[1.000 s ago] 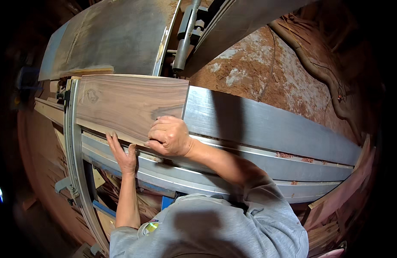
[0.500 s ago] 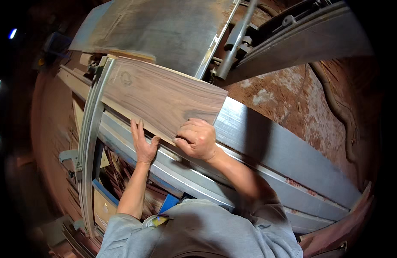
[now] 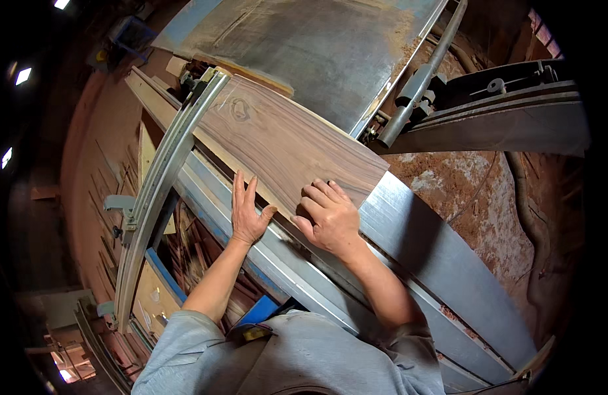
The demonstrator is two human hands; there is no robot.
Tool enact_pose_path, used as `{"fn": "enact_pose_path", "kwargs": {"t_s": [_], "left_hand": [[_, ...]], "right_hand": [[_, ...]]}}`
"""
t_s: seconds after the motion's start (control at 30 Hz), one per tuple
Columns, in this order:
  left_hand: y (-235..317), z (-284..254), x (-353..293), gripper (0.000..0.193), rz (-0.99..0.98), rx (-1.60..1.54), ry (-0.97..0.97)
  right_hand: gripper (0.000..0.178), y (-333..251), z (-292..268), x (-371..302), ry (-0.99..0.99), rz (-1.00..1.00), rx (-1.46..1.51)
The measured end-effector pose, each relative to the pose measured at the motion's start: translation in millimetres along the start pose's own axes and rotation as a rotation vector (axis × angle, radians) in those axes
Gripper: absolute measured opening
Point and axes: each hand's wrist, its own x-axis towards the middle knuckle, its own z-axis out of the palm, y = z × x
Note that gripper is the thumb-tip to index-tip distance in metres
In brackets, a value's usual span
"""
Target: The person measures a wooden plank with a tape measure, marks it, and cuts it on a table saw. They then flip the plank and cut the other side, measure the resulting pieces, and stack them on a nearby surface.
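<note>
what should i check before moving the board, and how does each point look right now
1. Right hand on the board: ok, fingers over its top near the near right corner.
2. Left hand at the near edge: ok, fingertips there; pressure cannot be judged.
3. Board flush against the fence: cannot tell, the left end is partly hidden.
4. Table free of debris: not ok, reddish chips lie along it.
5. Hands away from the tube: ok, both are apart from it.

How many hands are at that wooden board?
2: the left hand at the near edge of the wooden board, and the right hand on it near its right end. No others show.
</note>
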Motion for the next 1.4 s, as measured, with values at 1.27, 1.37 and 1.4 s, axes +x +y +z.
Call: {"fn": "enact_pose_path", "kwargs": {"t_s": [1.27, 1.37, 1.4], "left_hand": [[-3, -1, -5, 0.126, -0.129, 0.145, -0.123], [-4, -1, -5, 0.127, -0.126, 0.155, -0.130], [-1, -2, -4, 0.127, -0.184, 0.179, -0.170]], "right_hand": [[0.011, 1, 12, 3, -0.136, -0.006, -0.125], [0.012, -1, 8, 5, -0.163, -0.011, -0.131], [0.011, -2, 7, 8, -0.145, -0.040, -0.121]]}}
